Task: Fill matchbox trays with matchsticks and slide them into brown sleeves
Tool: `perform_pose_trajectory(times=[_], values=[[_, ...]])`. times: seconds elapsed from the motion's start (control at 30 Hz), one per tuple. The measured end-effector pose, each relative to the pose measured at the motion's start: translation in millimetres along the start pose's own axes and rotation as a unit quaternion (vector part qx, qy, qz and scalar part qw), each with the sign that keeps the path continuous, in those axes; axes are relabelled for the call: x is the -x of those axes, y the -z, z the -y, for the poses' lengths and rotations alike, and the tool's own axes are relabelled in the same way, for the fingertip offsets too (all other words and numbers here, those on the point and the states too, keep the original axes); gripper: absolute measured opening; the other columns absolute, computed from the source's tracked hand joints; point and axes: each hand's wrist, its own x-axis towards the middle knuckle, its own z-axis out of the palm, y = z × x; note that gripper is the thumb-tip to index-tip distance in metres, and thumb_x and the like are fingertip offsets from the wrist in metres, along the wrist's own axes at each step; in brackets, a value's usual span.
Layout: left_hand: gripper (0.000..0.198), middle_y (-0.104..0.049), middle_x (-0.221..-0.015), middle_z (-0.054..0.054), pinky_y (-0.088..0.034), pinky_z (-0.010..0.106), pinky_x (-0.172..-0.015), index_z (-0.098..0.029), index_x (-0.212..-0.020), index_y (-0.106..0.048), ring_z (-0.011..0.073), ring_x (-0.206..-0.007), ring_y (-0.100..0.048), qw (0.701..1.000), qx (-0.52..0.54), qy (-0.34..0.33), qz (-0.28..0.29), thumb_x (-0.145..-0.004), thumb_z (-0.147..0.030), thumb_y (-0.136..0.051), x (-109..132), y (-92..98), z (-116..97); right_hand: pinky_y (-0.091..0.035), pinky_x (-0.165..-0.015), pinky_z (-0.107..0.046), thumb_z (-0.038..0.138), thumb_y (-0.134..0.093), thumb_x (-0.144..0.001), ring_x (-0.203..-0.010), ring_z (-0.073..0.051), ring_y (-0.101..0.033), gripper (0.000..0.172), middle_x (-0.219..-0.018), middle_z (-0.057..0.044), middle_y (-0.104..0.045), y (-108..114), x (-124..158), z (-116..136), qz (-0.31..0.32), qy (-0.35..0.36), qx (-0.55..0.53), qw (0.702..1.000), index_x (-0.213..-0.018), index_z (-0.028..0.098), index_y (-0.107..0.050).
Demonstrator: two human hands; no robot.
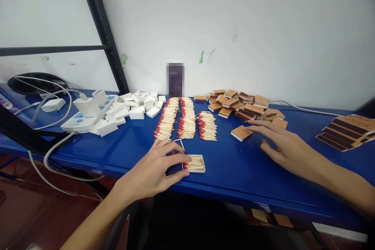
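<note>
Hands are working at both sides of the blue table [222, 175]: the left hand [159, 164] is bending over the left end of a small white tray [204, 164], its thumb at the near corner and its index fingertip over the matches inside; I cannot tell whether it is pinching. The right hand [279, 142] is holding its thumb and fingers spread, its index fingertip just beside a single matchbox [242, 133]; contact is unclear.

From the left, a white power strip [72, 125] is bearing plugged-in adapters, and a heap of white pieces [137, 105] is lying against it. Three rows of red-tipped matches [186, 119] are running across the middle, the right one shorter. Nearer the front edge, the tray is sitting below them, with a loose match [183, 146] lying just behind it. Farther right, orange-and-brown matchboxes [249, 108] are forming a pile behind the single one, and a striped bundle [345, 133] is lying beyond the right hand.
</note>
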Motion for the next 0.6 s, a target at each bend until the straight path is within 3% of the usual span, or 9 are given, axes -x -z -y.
perform_pose_trajectory(times=[0.1,0.2,0.4,0.5,0.6], values=[[0.023,-0.06,-0.113,0.005,-0.038,0.037,-0.098,-0.027,-0.116,-0.067,0.0198,-0.106,-0.054,1.0,0.002,0.0,0.006,-0.097,-0.032,-0.057,-0.4,1.3,-0.4,-0.041,-0.109,-0.056,0.022,-0.041,-0.095,-0.136,-0.034,-0.046,0.046,-0.15,-0.01,-0.048,-5.3,2.5,-15.7,0.038,-0.011,-0.027,0.999,-0.14,0.025,-0.05],[0.027,-0.06,-0.115,0.004,-0.039,0.037,-0.099,-0.029,-0.124,-0.064,0.0197,-0.107,-0.053,1.0,0.0,0.002,0.013,-0.098,-0.032,-0.055,-1.2,2.4,-1.2,-0.043,-0.108,-0.057,0.028,-0.046,-0.094,-0.134,-0.033,-0.049,0.047,-0.146,-0.008,-0.052,-6.7,2.0,-10.1,0.058,-0.004,-0.045,0.997,-0.141,0.028,-0.05],[0.044,-0.063,-0.117,0.006,-0.039,0.04,-0.102,-0.026,-0.137,-0.054,0.022,-0.111,-0.053,0.999,0.005,0.031,0.004,-0.095,-0.038,-0.059,-1.4,0.6,-2.3,-0.055,-0.09,-0.048,0.037,-0.052,-0.094,-0.107,-0.029,-0.063,0.034,-0.117,-0.012,-0.063,1.9,0.8,41.1,0.069,0.031,-0.062,0.995,-0.124,0.027,-0.064],[0.041,-0.065,-0.116,0.006,-0.04,0.04,-0.103,-0.023,-0.131,-0.058,0.0229,-0.113,-0.054,0.999,0.004,0.04,-0.001,-0.094,-0.04,-0.06,-1.3,-0.4,-2.4,-0.057,-0.081,-0.038,0.037,-0.052,-0.095,-0.106,-0.026,-0.064,0.031,-0.125,-0.01,-0.059,2.8,-4.0,66.2,0.115,0.05,-0.124,0.984,-0.123,0.03,-0.065],[0.04,-0.066,-0.116,0.006,-0.039,0.041,-0.104,-0.022,-0.128,-0.061,0.023,-0.113,-0.054,0.999,0.003,0.043,-0.003,-0.093,-0.04,-0.061,-1.2,-1.0,-1.8,-0.055,-0.087,-0.04,0.04,-0.054,-0.095,-0.107,-0.025,-0.063,0.03,-0.124,-0.009,-0.062,0.2,-12.0,83.1,0.144,0.058,-0.17,0.973,-0.12,0.027,-0.064]])
